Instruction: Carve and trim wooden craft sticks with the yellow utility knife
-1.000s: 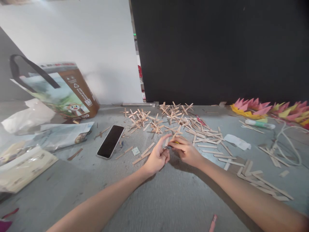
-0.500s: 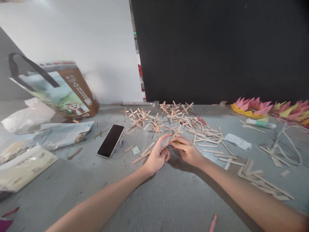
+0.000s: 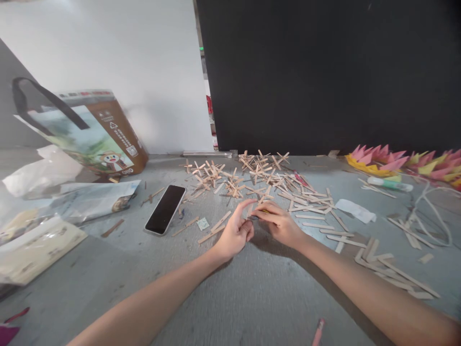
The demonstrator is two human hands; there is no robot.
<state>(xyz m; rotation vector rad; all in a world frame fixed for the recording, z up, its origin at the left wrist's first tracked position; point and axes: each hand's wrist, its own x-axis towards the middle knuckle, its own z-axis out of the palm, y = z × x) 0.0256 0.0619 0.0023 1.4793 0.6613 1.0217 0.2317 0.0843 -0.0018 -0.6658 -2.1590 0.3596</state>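
Note:
My left hand (image 3: pixel 236 230) is closed at the middle of the table, its index finger bent out around a short pale wooden craft stick (image 3: pixel 249 210). Facing it, my right hand (image 3: pixel 283 227) pinches a slim yellow tool (image 3: pixel 265 211) with a greyish tip; its kind is mostly hidden by the fingers. That tip meets the left fingers close to the stick. Just beyond both hands lies a pile of crossed craft sticks (image 3: pixel 212 175). Loose craft sticks (image 3: pixel 313 197) are spread to the right of my right hand.
A phone (image 3: pixel 165 210) and a small square packet (image 3: pixel 202 224) lie left of my hands. Farther left are a printed bag (image 3: pixel 108 134) and plastic packages (image 3: pixel 43 245). Pink and yellow paper crowns (image 3: pixel 378 158), a glue stick (image 3: pixel 391 184) and a white cord (image 3: pixel 414 211) lie right. A black panel (image 3: pixel 324 77) stands behind.
My right hand has tilted very slightly, so the greyish tip of the tool shows a little differently. My left hand and the things on the table look the same.

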